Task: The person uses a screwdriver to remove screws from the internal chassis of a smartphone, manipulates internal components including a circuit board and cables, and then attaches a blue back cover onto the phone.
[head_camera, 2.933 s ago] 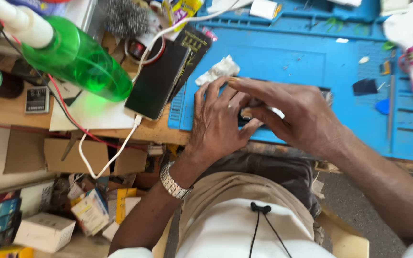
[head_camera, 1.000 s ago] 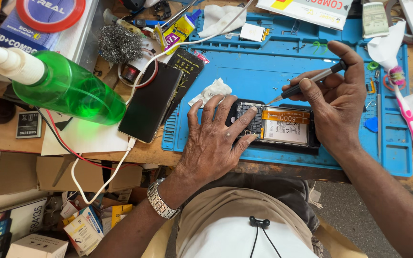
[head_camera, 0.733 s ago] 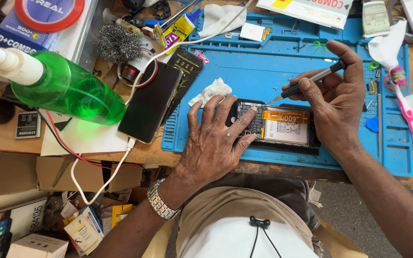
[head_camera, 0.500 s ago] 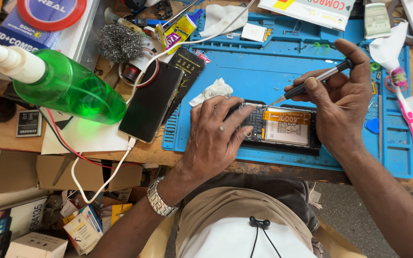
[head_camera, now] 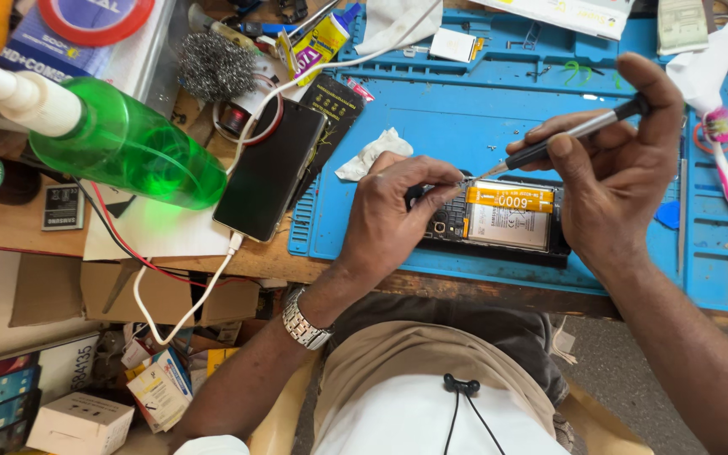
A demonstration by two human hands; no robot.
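An opened black smartphone with a yellow-labelled battery (head_camera: 499,219) lies on the blue silicone work mat (head_camera: 431,126), near the tabletop's front edge. The left hand (head_camera: 398,215) rests on the phone's left end, fingertips pinching something too small to tell. Just right of it, the right hand (head_camera: 617,168) grips a slim black-and-silver screwdriver (head_camera: 562,143), its tip meeting the phone's far edge.

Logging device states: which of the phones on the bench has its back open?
The phone under both hands on the blue mat, its battery exposed. The black phone by the green bottle is closed, cable plugged in.
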